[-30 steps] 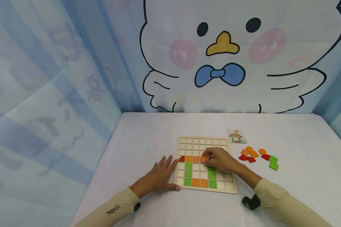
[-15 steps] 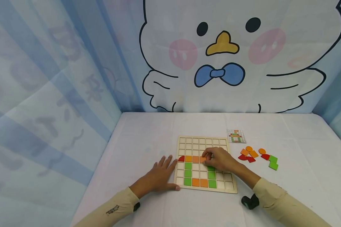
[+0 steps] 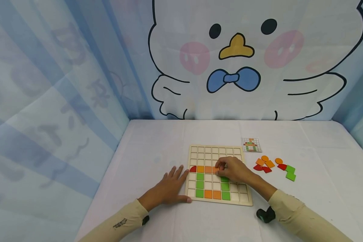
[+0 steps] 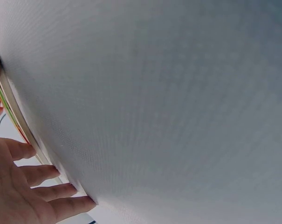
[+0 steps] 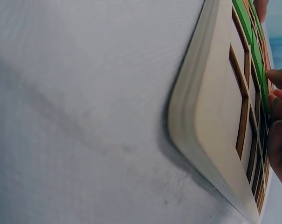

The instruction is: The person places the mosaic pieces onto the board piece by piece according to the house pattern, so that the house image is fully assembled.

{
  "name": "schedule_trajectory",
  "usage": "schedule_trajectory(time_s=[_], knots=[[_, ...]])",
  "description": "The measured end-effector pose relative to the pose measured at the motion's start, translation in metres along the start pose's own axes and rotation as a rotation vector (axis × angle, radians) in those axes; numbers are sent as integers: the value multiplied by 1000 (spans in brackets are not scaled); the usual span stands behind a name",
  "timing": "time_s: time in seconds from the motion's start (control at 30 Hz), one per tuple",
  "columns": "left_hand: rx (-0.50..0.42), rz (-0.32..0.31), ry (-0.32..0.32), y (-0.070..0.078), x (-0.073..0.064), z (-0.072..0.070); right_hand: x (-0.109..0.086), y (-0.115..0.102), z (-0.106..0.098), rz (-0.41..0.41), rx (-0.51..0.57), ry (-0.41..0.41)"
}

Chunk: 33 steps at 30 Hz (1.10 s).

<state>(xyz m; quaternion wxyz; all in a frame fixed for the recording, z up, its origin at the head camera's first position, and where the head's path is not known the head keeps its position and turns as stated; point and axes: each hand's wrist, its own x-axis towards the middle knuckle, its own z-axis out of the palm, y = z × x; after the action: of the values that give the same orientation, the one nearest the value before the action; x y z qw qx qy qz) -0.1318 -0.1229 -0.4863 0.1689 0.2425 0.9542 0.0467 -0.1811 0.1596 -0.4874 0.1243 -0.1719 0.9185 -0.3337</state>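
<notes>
1. Here's the white surface, with the wooden grid board lying flat on it.
2. The board could slide, I'd say, if a sideways push beat the light bracing at its left edge, jolting the tiles askew.
3. At that edge, the left hand: fingers straight and spread, gripping nothing, fingertips and thumb touching the wood.
4. Over the board's middle, the right hand, index finger and thumb bent close together, pinching an orange tile; a crooked press might cock it on a ridge, and a dragging finger could unseat the green tile column below.
5. Just beside the board's far right corner, the pattern card.
6. Right of the board, loose orange squares, green squares, red pieces and orange discs.
7. And the orange tile? Right under those fingertips, ending the board's part-filled row; whether it's seated, I can't tell.
</notes>
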Motion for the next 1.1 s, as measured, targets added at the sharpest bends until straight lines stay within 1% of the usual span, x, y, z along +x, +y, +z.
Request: schedule_trajectory(time_s=[0.3,0.4,0.6,0.8,0.97,1.1], knots=[[2,-2,-5,0,0,0,-2,0,-3,-10,-13,5],[-4,-2,-9,0,0,0,-3,3,-7,-40,-2,15],[-9,-2,-9,0,0,0,-9,17,-22,-91,18,40],[-4,2,-6,-1,0,0,-18,36,-41,-93,16,34],[-8,7,-7,-1,0,0,-30,51,-61,-40,42,34],[-11,5,-14,-1,0,-1,-41,64,-77,44,73,52]])
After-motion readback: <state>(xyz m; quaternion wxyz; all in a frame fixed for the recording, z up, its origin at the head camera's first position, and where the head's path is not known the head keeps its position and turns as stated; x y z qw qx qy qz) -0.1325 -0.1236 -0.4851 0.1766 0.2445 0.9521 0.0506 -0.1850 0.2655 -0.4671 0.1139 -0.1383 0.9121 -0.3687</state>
